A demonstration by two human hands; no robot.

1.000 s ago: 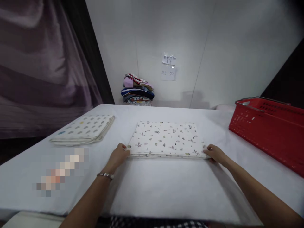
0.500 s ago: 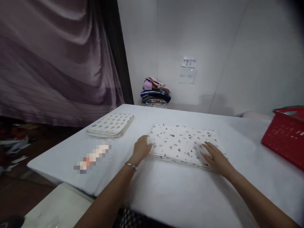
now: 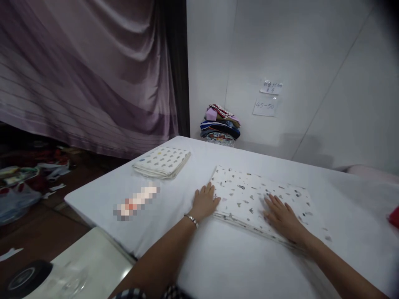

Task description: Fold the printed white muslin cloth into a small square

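Note:
A folded white cloth [image 3: 240, 195] with small printed figures lies flat on the white-covered table [image 3: 230, 257]. At its left edge rests my left hand [image 3: 204, 202], fingers spread and touching the cloth's corner. My right hand [image 3: 285, 218] lies open across the right part of the cloth, palm down. Neither hand grips anything. Further left sits a second folded cloth [image 3: 163, 162], white with grey heart-like prints, apart from both hands. Nearer to me is a blurred-out, pixelated long item [image 3: 137, 202] whose kind I cannot make out.
A stack of folded fabrics [image 3: 220, 124] stands beyond the table's far edge by the wall. A purple curtain [image 3: 124, 74] hangs at the left. A pale surface [image 3: 93, 261] with a black round object [image 3: 29, 276] is at lower left. Part of a red basket [image 3: 394, 216] shows at right.
The view has swung to the right-hand things leaving frame, so the red basket is mostly out of sight. My right hand has moved inward over the cloth and lies flatter; my left fingers have spread.

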